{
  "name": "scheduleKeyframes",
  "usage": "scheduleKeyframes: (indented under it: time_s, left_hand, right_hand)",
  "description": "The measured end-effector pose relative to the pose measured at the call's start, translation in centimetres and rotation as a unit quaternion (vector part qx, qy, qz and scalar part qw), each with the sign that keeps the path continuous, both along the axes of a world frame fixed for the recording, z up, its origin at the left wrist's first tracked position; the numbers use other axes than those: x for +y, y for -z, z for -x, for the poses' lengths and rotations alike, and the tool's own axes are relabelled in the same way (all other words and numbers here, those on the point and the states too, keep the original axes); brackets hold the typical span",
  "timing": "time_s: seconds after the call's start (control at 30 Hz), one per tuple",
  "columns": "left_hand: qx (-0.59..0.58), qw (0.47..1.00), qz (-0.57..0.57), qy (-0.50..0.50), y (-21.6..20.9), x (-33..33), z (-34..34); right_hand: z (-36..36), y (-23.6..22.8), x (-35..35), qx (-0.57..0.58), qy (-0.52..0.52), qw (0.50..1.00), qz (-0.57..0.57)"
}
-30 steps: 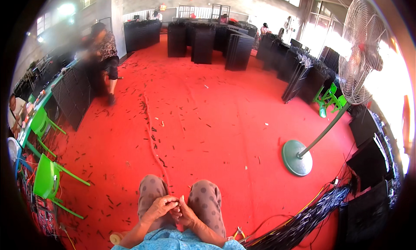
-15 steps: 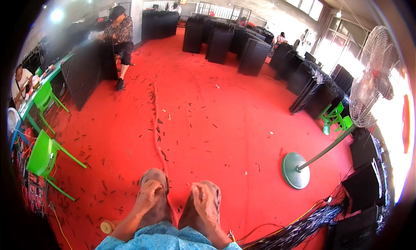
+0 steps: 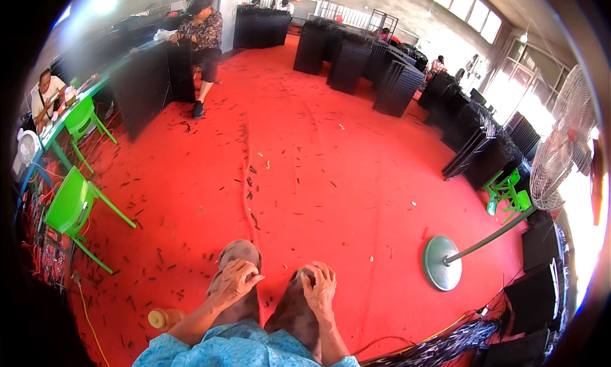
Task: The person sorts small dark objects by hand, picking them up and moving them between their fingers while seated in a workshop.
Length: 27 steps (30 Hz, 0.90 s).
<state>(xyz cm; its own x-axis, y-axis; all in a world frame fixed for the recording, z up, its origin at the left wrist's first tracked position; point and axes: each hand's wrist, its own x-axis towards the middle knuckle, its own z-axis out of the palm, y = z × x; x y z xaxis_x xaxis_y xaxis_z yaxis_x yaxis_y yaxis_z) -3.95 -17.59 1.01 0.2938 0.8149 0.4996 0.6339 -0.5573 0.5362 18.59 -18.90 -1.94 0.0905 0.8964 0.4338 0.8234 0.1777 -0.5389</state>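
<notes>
So — left hand [image 3: 238,282] and right hand [image 3: 320,288] resting on spotted trousers [image 3: 238,247]; best kept slack, wrists straight, no pressing.

Counts, left to right: two green plastic chairs [image 3: 67,201]; one yellowish lidded container [image 3: 163,317]; dark scraps [image 3: 255,221] on the red floor covering [image 3: 394,176], too many to count. Two hands, one per knee — fingers loosely bent, nothing visible in them, can't tell what's under the fingers. Trousers: one pair, directly beneath, touching both. One wire bundle [image 3: 439,346], lower right; one pedestal fan [image 3: 565,138], one round green base [image 3: 441,264].
</notes>
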Motion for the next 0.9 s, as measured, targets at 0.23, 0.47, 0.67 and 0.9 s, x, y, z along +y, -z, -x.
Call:
scheduleKeyframes:
  time_s: [0.23,0.47,0.67,0.9]
  left_hand:
    - [0.016,0.998,-0.051,-0.036,0.7,-0.1,0.6]
    - [0.044,0.998,-0.032,0.021,3.2,0.1,1.0]
    - [0.025,0.999,-0.025,0.024,3.0,-0.1,1.5]
    - [0.031,0.999,-0.029,0.028,2.8,-0.2,1.5]
  right_hand:
    - [0.1,0.6,0.1,-0.003,-0.048,0.998,-0.037]
    - [-0.1,0.8,0.1,-0.009,-0.037,0.998,-0.043]
    - [0.0,1.1,0.3,-0.013,-0.043,0.998,-0.048]
    - [0.0,0.9,0.1,-0.015,-0.032,0.998,-0.043]
